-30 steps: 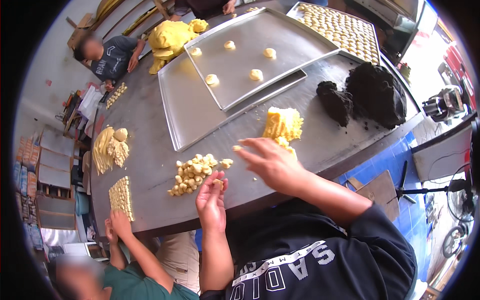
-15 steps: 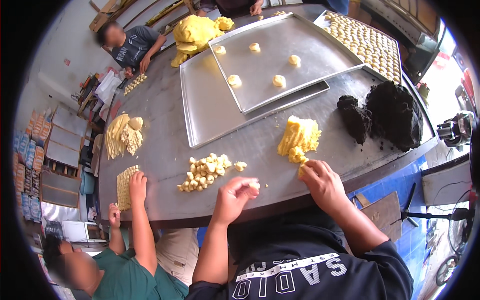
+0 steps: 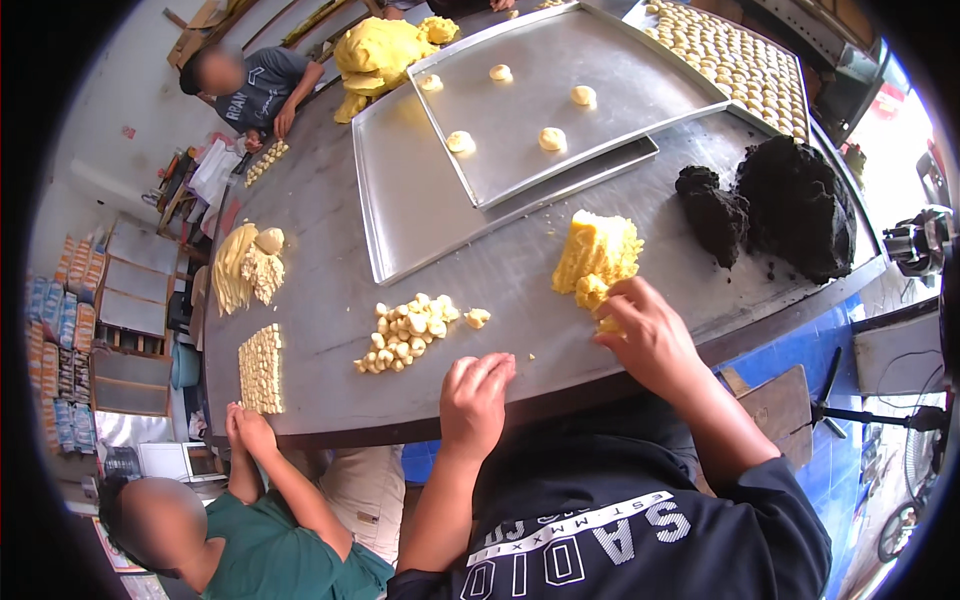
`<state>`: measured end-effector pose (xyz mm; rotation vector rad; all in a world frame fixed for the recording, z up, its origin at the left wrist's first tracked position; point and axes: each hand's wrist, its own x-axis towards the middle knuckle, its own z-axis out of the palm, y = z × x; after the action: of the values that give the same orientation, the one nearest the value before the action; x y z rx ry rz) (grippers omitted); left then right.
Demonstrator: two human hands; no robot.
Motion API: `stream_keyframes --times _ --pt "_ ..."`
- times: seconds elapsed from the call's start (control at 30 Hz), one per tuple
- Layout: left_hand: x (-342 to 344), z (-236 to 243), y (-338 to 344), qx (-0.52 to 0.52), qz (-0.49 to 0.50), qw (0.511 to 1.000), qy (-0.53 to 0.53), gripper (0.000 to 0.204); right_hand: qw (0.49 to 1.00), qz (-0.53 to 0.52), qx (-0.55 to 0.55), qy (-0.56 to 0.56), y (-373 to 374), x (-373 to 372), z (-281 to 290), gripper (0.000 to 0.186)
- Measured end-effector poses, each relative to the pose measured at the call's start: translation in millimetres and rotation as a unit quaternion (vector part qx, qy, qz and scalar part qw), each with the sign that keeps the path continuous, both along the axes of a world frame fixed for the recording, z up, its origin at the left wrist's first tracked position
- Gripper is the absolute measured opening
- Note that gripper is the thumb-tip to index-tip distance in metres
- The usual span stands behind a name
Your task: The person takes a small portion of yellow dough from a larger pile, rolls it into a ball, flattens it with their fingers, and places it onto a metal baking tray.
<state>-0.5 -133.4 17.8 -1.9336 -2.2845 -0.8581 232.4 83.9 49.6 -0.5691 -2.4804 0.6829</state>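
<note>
At the near edge of the metal table, my left hand [image 3: 478, 405] is closed, its fingers folded over; whatever lies under them is hidden. Just beyond it sits a heap of small pale dough balls [image 3: 405, 332], with a separate dough piece [image 3: 477, 318] to its right. My right hand [image 3: 648, 335] pinches a bit of yellow filling [image 3: 608, 325] at the near end of a crumbly yellow filling block [image 3: 597, 255]. The fingers are close against a loose lump at the foot of that block.
Two overlapping metal trays [image 3: 520, 130] lie ahead, the upper one holding several round dough pieces. A full tray [image 3: 735, 70] stands far right, near black filling [image 3: 795, 210]. At left are dough slabs [image 3: 245, 268], cut dough [image 3: 262, 368] and a co-worker in green [image 3: 270, 545]. Yellow dough [image 3: 380, 55] sits far back.
My left hand has turned, its fingers folding down over the pale piece seen in them earlier. My right hand has shifted slightly at the yellow block. The green-sleeved co-worker's hands have come together off the cut dough.
</note>
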Motion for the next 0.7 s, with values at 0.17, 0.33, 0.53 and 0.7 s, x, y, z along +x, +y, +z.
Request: stream_keyframes --times 0.17,0.33,0.53,0.7 --pt "2.5 37.8 10.6 -0.076 -0.014 0.990 0.115 0.030 0.996 -0.078 0.043 -0.012 3.5 19.6 -19.9 0.025" --pt "-1.3 47.9 94.6 0.072 -0.063 0.989 0.113 0.026 0.989 -0.050 0.135 -0.037 -2.9 0.2 -14.9 0.017" --pt "-1.0 3.2 124.2 0.156 -0.143 0.958 0.191 0.027 0.997 -0.063 0.019 -0.031 4.0 17.2 -8.3 0.022" --pt "-10.7 -5.9 138.5 0.172 -0.050 0.981 0.074 0.023 0.997 -0.045 0.059 0.008 3.7 14.1 -17.9 0.014"
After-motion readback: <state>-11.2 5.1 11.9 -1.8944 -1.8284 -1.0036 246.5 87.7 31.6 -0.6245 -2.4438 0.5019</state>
